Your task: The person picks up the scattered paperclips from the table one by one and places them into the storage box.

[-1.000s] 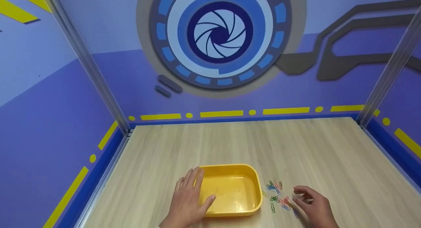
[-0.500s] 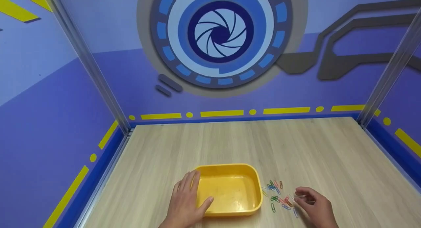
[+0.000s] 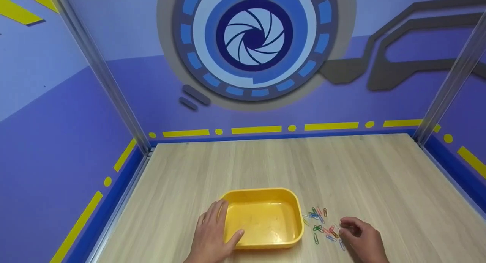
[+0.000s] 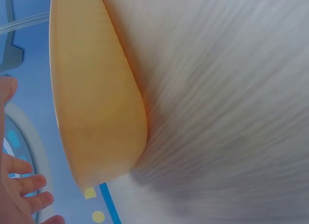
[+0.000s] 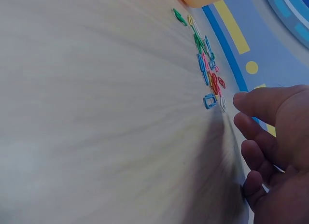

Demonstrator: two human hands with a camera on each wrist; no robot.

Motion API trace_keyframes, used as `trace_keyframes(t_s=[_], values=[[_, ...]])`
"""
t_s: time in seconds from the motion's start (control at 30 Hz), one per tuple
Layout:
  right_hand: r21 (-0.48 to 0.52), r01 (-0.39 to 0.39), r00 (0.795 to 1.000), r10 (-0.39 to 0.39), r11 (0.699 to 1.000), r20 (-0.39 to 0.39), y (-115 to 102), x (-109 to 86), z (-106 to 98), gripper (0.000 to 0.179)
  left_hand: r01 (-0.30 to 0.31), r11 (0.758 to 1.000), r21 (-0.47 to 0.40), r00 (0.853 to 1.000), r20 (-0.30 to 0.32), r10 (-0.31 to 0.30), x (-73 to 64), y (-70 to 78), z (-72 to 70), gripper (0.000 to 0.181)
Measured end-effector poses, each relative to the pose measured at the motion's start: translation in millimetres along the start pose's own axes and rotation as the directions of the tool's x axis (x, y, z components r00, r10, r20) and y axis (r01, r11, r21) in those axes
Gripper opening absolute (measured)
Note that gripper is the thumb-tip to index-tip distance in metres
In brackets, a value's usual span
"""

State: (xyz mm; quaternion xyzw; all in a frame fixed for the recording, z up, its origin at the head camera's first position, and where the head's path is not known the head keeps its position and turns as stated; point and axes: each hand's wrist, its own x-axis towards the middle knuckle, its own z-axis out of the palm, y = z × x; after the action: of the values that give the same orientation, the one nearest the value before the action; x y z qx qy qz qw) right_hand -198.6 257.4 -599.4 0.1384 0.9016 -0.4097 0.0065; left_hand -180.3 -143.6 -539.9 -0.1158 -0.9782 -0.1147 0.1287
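Observation:
A yellow plastic bin (image 3: pixel 265 225) sits on the table, its inside bare. Over its left side spreads my left hand (image 3: pixel 212 230), fingers straight and thumb reaching across the near rim. In the left wrist view the fingers (image 4: pixel 30 184) show beside the bin's rim, with nothing in them. Several coloured paper clips (image 3: pixel 318 229) lie scattered just right of the bin. My right hand (image 3: pixel 362 236) hovers at the right edge of these clips, fingers loosely bent and holding nothing. Nearest its fingertips in the right wrist view is a white paper clip (image 5: pixel 222 104).
A light wooden table (image 3: pixel 182 172) runs back to a blue-purple printed wall (image 3: pixel 133 92). Metal posts (image 3: pixel 110 84) stand at the back corners, and side panels enclose the table left and right.
My left hand has slid slightly left, uncovering more of the bin's left rim. The right hand has barely moved, and the paper clips lie as before.

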Motion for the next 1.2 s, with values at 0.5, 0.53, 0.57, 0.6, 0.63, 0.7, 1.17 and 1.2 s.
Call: trace_keyframes(t_s=[0.5,0.53,0.57,0.6,0.63,0.7,1.17,1.2], values=[[-0.011,-0.011,0.999,0.012,1.0,0.052,0.5,2.8,3.0,0.034,0.111,0.994,0.011,0.989,0.096,-0.111,-1.3,-2.2,4.2,0.095],[-0.012,-0.011,0.998,0.012,1.0,0.055,0.6,3.4,3.3,0.035,0.116,0.993,0.015,0.988,0.102,-0.117,-1.4,-2.5,4.6,0.096],[-0.012,-0.011,0.998,0.012,1.0,0.056,0.5,3.7,3.3,0.035,0.115,0.993,0.019,0.988,0.102,-0.116,-1.6,-3.2,5.0,0.096],[-0.014,-0.011,0.998,0.012,1.0,0.056,0.3,4.0,3.3,0.035,0.111,0.994,0.023,0.988,0.101,-0.113,-2.1,-3.9,5.4,0.096],[-0.014,-0.008,0.998,0.009,1.0,0.057,0.4,4.1,3.4,0.035,0.106,0.994,0.027,0.989,0.096,-0.108,-2.5,-4.5,5.6,0.096],[-0.013,-0.006,0.998,0.007,1.0,0.059,0.2,4.2,3.4,0.035,0.1,0.994,0.034,0.991,0.091,-0.103,-3.3,-5.4,6.2,0.097],[-0.012,-0.037,0.999,0.037,0.999,0.035,-1.6,4.7,8.8,0.026,0.118,0.993,0.028,0.986,0.113,-0.12,-8.6,-9.4,8.7,0.102],[-0.009,-0.041,0.998,0.041,0.999,0.036,-2.0,4.7,9.2,0.025,0.125,0.992,0.03,0.984,0.124,-0.128,-8.6,-9.5,9.0,0.103]])
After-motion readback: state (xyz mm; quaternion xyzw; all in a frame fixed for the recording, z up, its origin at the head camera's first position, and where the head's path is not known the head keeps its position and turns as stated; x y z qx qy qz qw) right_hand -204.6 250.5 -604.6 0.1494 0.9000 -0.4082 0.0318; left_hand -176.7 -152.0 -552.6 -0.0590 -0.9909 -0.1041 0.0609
